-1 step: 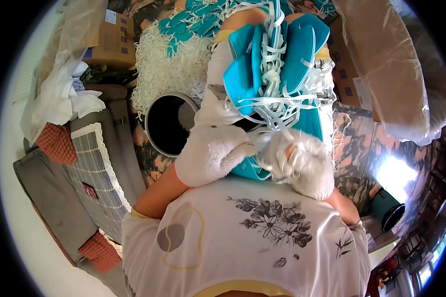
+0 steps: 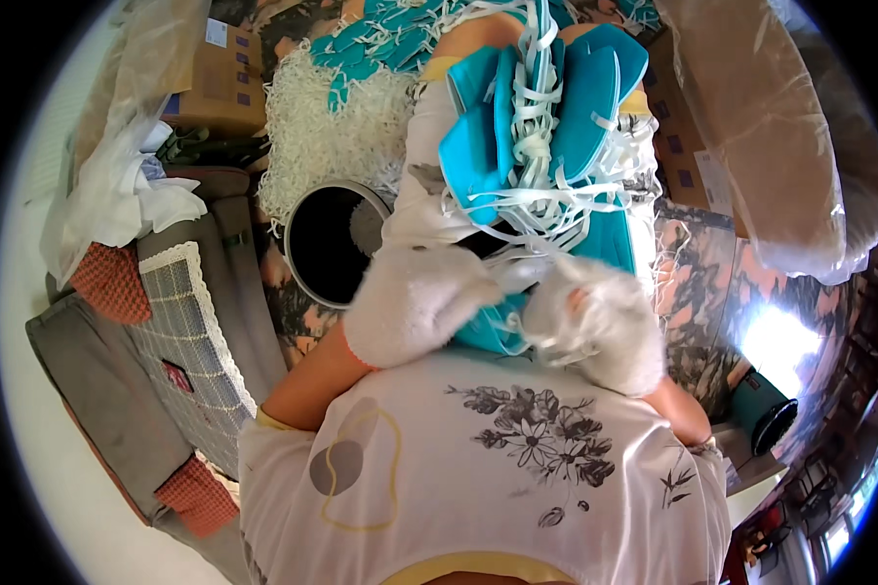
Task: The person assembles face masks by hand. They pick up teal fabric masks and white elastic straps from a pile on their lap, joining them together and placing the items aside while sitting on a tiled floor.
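On my lap lies a bundle of flat turquoise pieces (image 2: 583,112), rounded or angled at the edges. White strips (image 2: 535,146) run in a knotted line down its middle and fan out in loops toward me. My left hand (image 2: 415,302), in a white knit glove, is closed at the near end of the bundle, beside another turquoise piece (image 2: 493,327); what its fingers pinch is hidden. My right hand (image 2: 600,327), gloved too and smeared by motion, is closed on white strips, and a bare fingertip shows through the glove.
A round dark-mouthed bin (image 2: 327,249) stands left of my lap. Beyond it lie a heap of white strips (image 2: 332,136) and more turquoise pieces (image 2: 385,39) on the floor. Cardboard boxes (image 2: 229,78) and plastic sheeting (image 2: 761,136) flank me. A grey sofa (image 2: 98,390) is at left.
My right hand has shifted slightly down and to the right, with the strips following. My left hand has barely moved, and the bundle on my lap stays put.
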